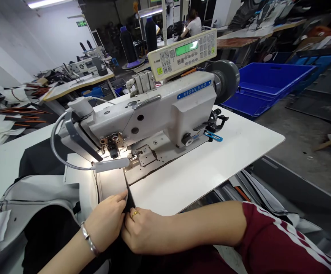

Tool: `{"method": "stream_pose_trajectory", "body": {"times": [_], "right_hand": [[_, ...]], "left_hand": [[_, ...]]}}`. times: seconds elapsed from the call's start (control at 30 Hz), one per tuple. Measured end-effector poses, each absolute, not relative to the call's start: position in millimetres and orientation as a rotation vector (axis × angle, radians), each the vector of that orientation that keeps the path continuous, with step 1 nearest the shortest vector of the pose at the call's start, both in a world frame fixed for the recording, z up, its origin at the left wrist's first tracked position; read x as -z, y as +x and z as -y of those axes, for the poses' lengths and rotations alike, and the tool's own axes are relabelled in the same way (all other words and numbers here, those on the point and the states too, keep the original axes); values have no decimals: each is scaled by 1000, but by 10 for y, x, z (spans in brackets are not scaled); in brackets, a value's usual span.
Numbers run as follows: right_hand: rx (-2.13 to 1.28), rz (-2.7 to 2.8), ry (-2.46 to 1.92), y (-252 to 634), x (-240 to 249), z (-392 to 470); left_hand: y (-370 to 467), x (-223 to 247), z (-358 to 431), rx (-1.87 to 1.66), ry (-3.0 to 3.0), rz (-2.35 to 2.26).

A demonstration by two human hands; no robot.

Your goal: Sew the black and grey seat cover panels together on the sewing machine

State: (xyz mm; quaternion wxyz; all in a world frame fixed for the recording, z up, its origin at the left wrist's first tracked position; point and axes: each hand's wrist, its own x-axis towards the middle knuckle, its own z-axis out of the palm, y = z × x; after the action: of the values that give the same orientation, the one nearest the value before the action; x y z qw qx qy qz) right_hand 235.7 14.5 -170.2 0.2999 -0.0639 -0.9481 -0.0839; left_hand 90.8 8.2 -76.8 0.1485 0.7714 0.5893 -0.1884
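Fingers of the left hand [104, 217] and right hand [146, 230] pinch the dark-edged border of the white sewn panel [112, 184], beside the HIGHLEAD sewing machine's [154, 118] lit needle area. Judged light, flexible, somewhat stiff; best held by its edge.

To my right, the white tabletop [211, 167] gives 1 open stretch; ahead, the sewing machine [154, 118] blocks my way, and its lamp [112, 164] hangs low over the cloth [111, 186].
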Motion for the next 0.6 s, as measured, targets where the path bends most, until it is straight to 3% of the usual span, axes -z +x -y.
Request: {"method": "stream_pose_trajectory", "body": {"times": [0.23, 0.43, 0.6], "right_hand": [[366, 2528, -65, 2269, 1680, -309], [351, 2542, 5, 2158, 1734, -475], [312, 2505, -3, 2091, 1807, -594]], "left_hand": [[832, 783, -226, 577, 2242, -1697], [715, 849, -356, 394, 2264, -1696], [736, 832, -440, 496, 2320, -1711]]}}
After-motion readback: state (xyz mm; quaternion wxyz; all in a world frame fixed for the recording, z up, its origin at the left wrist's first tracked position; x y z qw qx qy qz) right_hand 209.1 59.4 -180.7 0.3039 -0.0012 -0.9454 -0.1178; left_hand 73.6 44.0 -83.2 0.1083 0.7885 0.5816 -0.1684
